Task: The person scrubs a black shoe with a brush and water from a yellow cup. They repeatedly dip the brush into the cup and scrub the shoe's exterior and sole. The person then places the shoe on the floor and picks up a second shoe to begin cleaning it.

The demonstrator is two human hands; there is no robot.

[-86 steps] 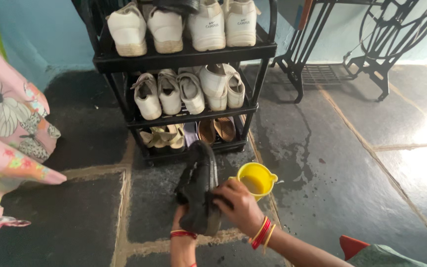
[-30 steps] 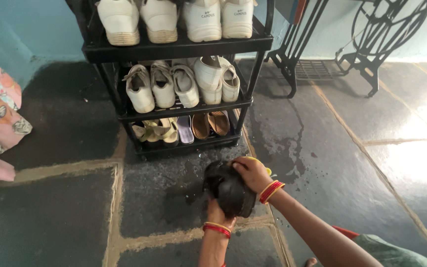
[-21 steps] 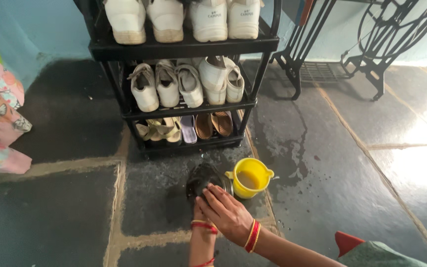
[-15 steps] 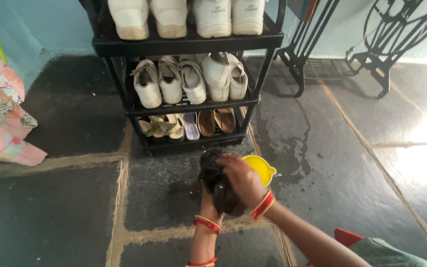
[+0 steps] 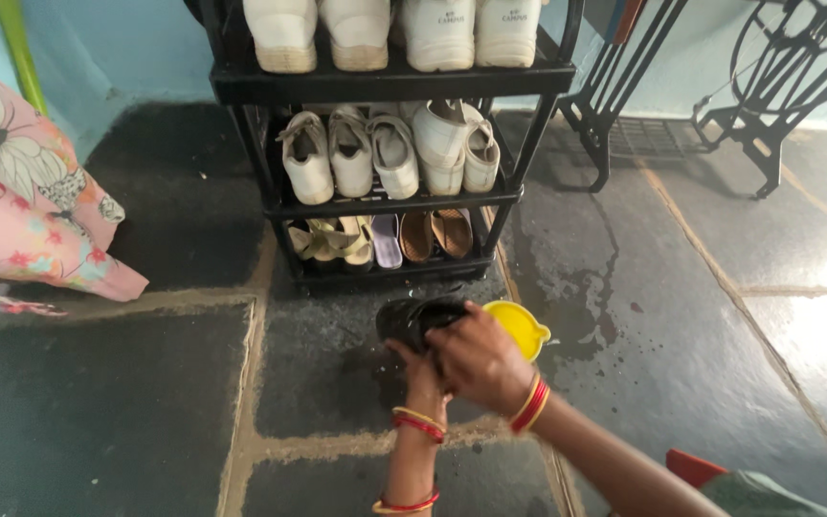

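— What is happening on the stone floor (image 5: 126,421) in front of the shoe rack (image 5: 385,81)?

— A person is crouching there, working over a black shoe (image 5: 413,319). The left hand (image 5: 420,369) is gripping the shoe from beneath, fingers closed around it; the right hand (image 5: 476,362) is pressing down over its top, fingers curled, though whether a cloth or brush is tucked inside is impossible to tell.

— And the yellow thing?

— A small yellow mug (image 5: 519,328) is standing just beside the shoe, touching or nearly touching the right hand. Wet patches (image 5: 581,302) are spreading across the slabs next to it.

— Anything likely to go wrong?

— In my judgement, the mug is sitting so close to the working wrist that a sideways stroke could be tipping it over. The wet stone is also looking slick, so the shoe might be slipping out of that one-handed grip. White sneakers (image 5: 375,153) and sandals (image 5: 380,237) are sitting on the shelves right behind, within splashing range.
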